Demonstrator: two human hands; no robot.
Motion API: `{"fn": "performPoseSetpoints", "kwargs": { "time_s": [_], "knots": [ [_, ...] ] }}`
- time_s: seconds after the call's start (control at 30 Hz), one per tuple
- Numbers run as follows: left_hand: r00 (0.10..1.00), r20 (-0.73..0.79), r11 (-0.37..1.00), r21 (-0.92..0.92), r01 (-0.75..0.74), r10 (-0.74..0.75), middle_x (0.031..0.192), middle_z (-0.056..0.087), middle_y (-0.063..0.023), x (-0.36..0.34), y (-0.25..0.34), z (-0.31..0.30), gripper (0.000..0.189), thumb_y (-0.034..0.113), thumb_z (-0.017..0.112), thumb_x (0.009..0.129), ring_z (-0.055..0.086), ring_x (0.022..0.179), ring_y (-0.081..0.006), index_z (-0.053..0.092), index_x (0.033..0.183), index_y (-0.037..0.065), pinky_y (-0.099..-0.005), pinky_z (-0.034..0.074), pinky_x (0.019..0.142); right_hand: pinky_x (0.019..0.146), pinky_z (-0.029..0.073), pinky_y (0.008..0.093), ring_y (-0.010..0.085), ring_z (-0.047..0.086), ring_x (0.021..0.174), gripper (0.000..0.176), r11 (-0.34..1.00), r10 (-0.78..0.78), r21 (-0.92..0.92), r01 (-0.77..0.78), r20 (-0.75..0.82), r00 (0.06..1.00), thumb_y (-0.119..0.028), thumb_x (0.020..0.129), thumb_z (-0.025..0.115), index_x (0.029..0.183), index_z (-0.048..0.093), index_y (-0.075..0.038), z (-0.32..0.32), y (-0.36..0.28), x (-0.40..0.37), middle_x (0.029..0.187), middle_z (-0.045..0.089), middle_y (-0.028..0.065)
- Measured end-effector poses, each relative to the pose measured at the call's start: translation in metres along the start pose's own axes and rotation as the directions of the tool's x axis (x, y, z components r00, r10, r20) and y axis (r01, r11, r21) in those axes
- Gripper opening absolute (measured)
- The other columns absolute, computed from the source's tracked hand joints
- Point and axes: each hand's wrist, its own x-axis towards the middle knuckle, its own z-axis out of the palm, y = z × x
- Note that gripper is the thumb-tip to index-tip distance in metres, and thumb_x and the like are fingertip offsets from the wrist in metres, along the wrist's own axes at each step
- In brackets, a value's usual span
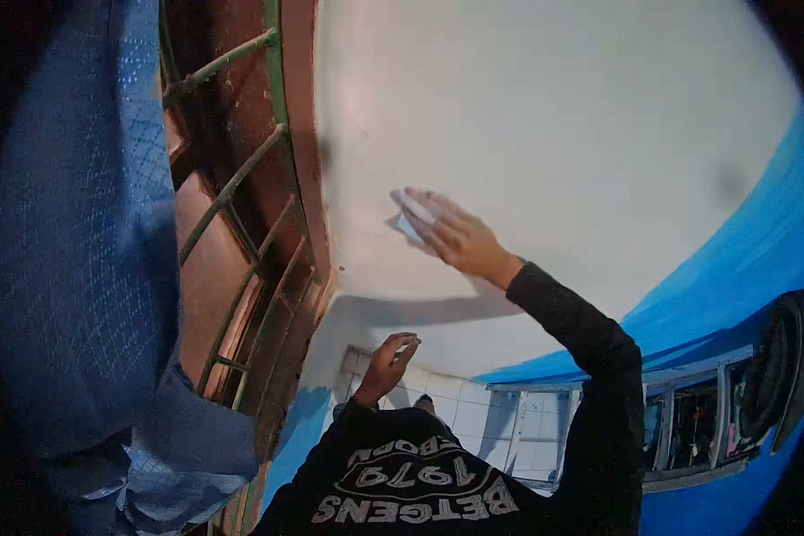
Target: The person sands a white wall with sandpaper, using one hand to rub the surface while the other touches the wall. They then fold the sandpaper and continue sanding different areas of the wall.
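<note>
White wall [545,134]: pale pad [409,229] gripped under right hand [460,236]; left hand [386,368] well apart, loosely curled, seemingly empty.

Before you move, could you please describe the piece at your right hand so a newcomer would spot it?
Find the white wall, right of the barred window. Over it reaches the right hand, and the pale piece shows at its fingers, on the side nearer the window. Its light-blue patch sets it apart from the plain wall around it.
</note>
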Motion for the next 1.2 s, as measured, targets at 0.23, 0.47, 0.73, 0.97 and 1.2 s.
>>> {"fn": "performPoseSetpoints", "kwargs": {
  "time_s": [0.23, 0.47, 0.73, 0.97, 1.2],
  "knots": [
    [1.000, -0.016, 1.000, -0.019, -0.024, 0.024, 0.121, 0.066, -0.0123, 0.004, 0.006, -0.006, 0.027, 0.024, 0.060, 0.104, 0.065, 0.111, -0.0246, 0.068, 0.118, 0.003, -0.0364, 0.054, 0.091, 0.121, 0.038, 0.0465, 0.0257, 0.038, 0.147, 0.054, 1.000, -0.023, -0.011, 0.025, 0.154, 0.988, -0.015, 0.091, 0.062, 0.142, 0.054, -0.002, 0.001, -0.013, -0.014, 0.155, 0.047, 0.0111],
    [0.994, 0.014, 0.993, 0.048, -0.108, 0.108, 0.116, 0.069, -0.0149, 0.007, 0.002, -0.003, 0.024, 0.019, 0.060, 0.103, 0.067, 0.110, -0.0269, 0.067, 0.117, 0.000, -0.0357, 0.053, 0.092, 0.117, 0.039, 0.0523, 0.0251, 0.049, 0.140, 0.056, 0.998, 0.042, 0.032, -0.047, 0.125, 0.991, -0.016, 0.088, 0.066, 0.142, 0.055, -0.003, 0.025, -0.020, -0.027, 0.150, 0.053, 0.0106],
    [0.996, 0.006, 0.996, -0.030, -0.088, 0.088, 0.117, 0.069, -0.0140, 0.016, -0.003, -0.007, 0.022, 0.016, 0.060, 0.103, 0.067, 0.111, -0.0248, 0.066, 0.117, 0.000, -0.0337, 0.053, 0.090, 0.124, 0.031, 0.0488, 0.0292, 0.039, 0.146, 0.052, 0.996, 0.029, -0.083, -0.016, 0.157, 0.987, -0.015, 0.088, 0.061, 0.137, 0.057, 0.002, -0.015, -0.003, -0.005, 0.151, 0.050, 0.0137],
    [0.999, 0.039, 0.999, -0.044, 0.006, -0.005, 0.120, 0.068, -0.0137, 0.008, -0.002, 0.000, 0.026, 0.021, 0.058, 0.105, 0.066, 0.112, -0.0226, 0.066, 0.119, 0.001, -0.0354, 0.054, 0.089, 0.121, 0.036, 0.0493, 0.0295, 0.039, 0.146, 0.046, 0.998, -0.051, -0.017, 0.057, 0.247, 0.968, -0.017, 0.089, 0.065, 0.132, 0.061, 0.001, -0.003, -0.008, -0.015, 0.154, 0.047, 0.0153],
    [0.999, 0.043, 1.000, 0.019, -0.003, 0.002, 0.120, 0.068, -0.0128, 0.007, -0.002, -0.002, 0.031, 0.028, 0.057, 0.106, 0.066, 0.111, -0.0221, 0.067, 0.118, 0.002, -0.0355, 0.055, 0.089, 0.121, 0.034, 0.0546, 0.0284, 0.036, 0.149, 0.053, 0.997, 0.066, -0.048, -0.063, 0.056, 0.996, -0.018, 0.089, 0.065, 0.137, 0.055, 0.001, -0.031, 0.004, 0.005, 0.155, 0.045, 0.0141]
  ]
}}
